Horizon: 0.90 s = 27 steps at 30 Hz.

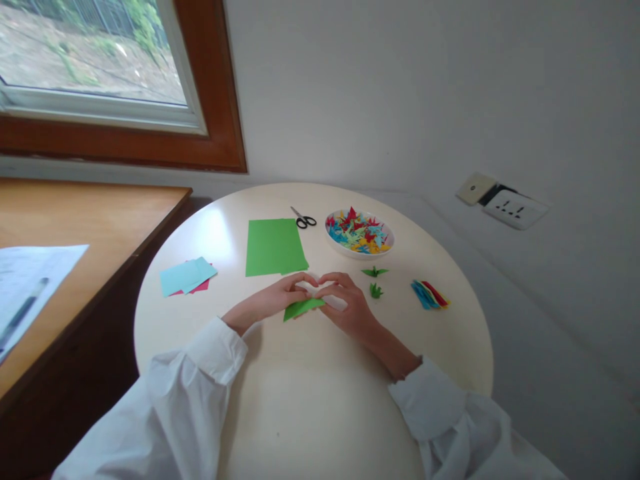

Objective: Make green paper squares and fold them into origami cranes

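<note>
Between my two hands is a small piece of green folded paper (303,308), tilted up off the round table. My left hand (277,297) grips its left and upper side with thumb and fingers. From the right, my right hand (349,303) pinches the paper's right corner, its fingertips meeting those of the left. Part of the paper is hidden by the fingers. Just beyond my hands lie larger green paper sheets (275,247). To the right of my right hand sit two small green paper cranes (375,272).
A white bowl (345,252) of colourful folded cranes stands at the back right, beside black-handled scissors (304,219). Folded coloured strips (429,295) lie at the right edge, light-blue and red paper squares (187,275) at the left. A wooden desk (115,213) adjoins on the left.
</note>
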### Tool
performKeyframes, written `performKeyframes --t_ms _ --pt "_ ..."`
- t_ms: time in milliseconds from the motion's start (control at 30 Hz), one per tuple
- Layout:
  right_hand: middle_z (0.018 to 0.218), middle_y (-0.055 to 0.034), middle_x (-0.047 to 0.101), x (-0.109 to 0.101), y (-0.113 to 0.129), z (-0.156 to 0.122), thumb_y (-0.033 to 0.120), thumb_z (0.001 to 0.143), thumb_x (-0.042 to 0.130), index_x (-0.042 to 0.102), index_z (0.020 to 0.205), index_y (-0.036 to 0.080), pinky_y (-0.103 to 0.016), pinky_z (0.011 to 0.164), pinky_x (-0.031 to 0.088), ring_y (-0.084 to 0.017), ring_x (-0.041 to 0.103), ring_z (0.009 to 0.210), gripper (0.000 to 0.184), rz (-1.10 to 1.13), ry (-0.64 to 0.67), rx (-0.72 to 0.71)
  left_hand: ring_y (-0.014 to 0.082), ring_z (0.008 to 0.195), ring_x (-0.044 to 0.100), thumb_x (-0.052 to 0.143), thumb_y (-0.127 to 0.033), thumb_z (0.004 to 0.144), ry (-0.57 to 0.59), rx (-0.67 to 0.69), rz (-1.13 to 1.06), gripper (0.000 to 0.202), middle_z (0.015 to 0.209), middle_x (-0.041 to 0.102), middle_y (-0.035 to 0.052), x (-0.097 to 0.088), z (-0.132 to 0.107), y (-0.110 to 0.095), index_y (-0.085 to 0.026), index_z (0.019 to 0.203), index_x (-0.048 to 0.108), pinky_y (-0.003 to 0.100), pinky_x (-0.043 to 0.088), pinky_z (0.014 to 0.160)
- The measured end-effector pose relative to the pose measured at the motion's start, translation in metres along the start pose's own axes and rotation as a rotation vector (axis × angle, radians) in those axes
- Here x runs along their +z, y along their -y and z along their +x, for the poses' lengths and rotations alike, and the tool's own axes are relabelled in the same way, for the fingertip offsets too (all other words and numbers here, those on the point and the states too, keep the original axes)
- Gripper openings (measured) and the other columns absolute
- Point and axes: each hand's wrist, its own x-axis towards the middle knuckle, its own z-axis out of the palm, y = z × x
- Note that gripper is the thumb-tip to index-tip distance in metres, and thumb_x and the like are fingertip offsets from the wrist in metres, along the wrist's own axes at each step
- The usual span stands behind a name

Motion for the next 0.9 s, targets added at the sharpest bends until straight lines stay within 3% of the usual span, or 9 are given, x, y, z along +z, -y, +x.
performKeyframes --t_ms 100,200,300,367,433,500,600,700,900 --pt "0.094 -0.0074 0.067 0.0 0.001 0.001 0.013 0.075 0.063 0.06 0.073 0.021 -0.034 0.08 0.051 -0.017 0.064 0.089 0.009 0.073 0.026 0.018 0.0126 0.065 0.058 0.063 -0.036 0.073 -0.091 0.008 -0.129 0.029 0.073 0.061 0.0013 0.005 0.003 0.0 -0.016 0.092 0.055 0.028 0.045 0.066" --pt "0.088 -0.0066 0.068 0.001 0.001 0.0 0.009 0.071 0.06 0.054 0.069 0.021 -0.03 0.075 0.052 -0.016 0.066 0.083 0.013 0.151 0.056 0.046 0.0117 0.063 0.055 0.065 -0.039 0.069 -0.287 0.012 -0.156 0.027 0.068 0.058 0.0006 0.005 0.008 0.0 -0.014 0.075 0.056 0.028 0.044 0.066" --pt "0.078 -0.0039 0.068 0.001 0.0 -0.001 0.008 0.069 0.057 0.053 0.068 0.02 -0.026 0.067 0.052 -0.014 0.065 0.072 0.013 0.154 0.066 0.092 0.0121 0.06 0.051 0.06 -0.036 0.071 -0.55 0.102 -0.01 0.022 0.063 0.055 -0.0006 0.001 0.01 -0.001 -0.015 0.066 0.055 0.027 0.04 0.062" --pt "0.069 -0.0008 0.065 0.001 0.0 -0.001 0.007 0.069 0.055 0.053 0.066 0.02 -0.024 0.061 0.05 -0.013 0.062 0.063 0.013 0.085 0.044 0.122 0.0143 0.063 0.051 0.055 -0.033 0.073 -0.73 0.216 0.163 0.02 0.063 0.056 0.0005 0.0 0.007 -0.003 -0.016 0.063 0.054 0.029 0.039 0.063" --pt "0.063 0.001 0.061 0.0 0.0 0.0 0.007 0.07 0.054 0.054 0.067 0.02 -0.023 0.056 0.048 -0.012 0.058 0.057 0.013 -0.025 -0.012 0.129 0.0168 0.069 0.053 0.052 -0.031 0.076 -0.833 0.368 0.394 0.018 0.067 0.058 0.002 0.004 0.001 -0.007 -0.017 0.065 0.054 0.032 0.038 0.068" --pt "0.062 0.001 0.059 -0.001 0.0 0.002 0.006 0.07 0.052 0.054 0.068 0.02 -0.023 0.055 0.046 -0.012 0.056 0.057 0.014 -0.137 -0.061 0.103 0.018 0.075 0.054 0.05 -0.025 0.079 -0.798 0.504 0.651 0.012 0.074 0.062 0.0029 0.013 -0.006 -0.009 -0.017 0.072 0.057 0.036 0.036 0.077" --pt "0.067 -0.0008 0.059 -0.003 0.001 0.002 0.004 0.072 0.05 0.055 0.071 0.02 -0.025 0.059 0.046 -0.014 0.055 0.063 0.017 -0.251 -0.068 0.055 0.0191 0.085 0.055 0.054 -0.02 0.077 -0.592 0.596 0.895 0.015 0.087 0.064 0.0043 0.028 -0.012 -0.009 -0.018 0.091 0.06 0.035 0.034 0.078" --pt "0.073 -0.004 0.059 -0.002 0.001 0.0 0.003 0.074 0.048 0.058 0.078 0.018 -0.029 0.066 0.047 -0.017 0.056 0.071 0.019 -0.349 0.015 0.021 0.0197 0.089 0.054 0.054 -0.019 0.08 -0.531 0.571 1.019 0.018 0.092 0.064 0.0056 0.035 -0.01 -0.006 -0.018 0.096 0.061 0.034 0.033 0.076" --pt "0.076 -0.0071 0.06 0.002 0.003 -0.003 0.005 0.081 0.045 0.06 0.08 0.018 -0.034 0.067 0.043 -0.02 0.053 0.073 0.019 -0.517 0.269 -0.051 0.0202 0.083 0.052 0.052 -0.023 0.086 -0.472 0.403 1.134 0.013 0.087 0.065 0.0058 0.03 -0.008 0.001 -0.018 0.082 0.063 0.035 0.032 0.075"
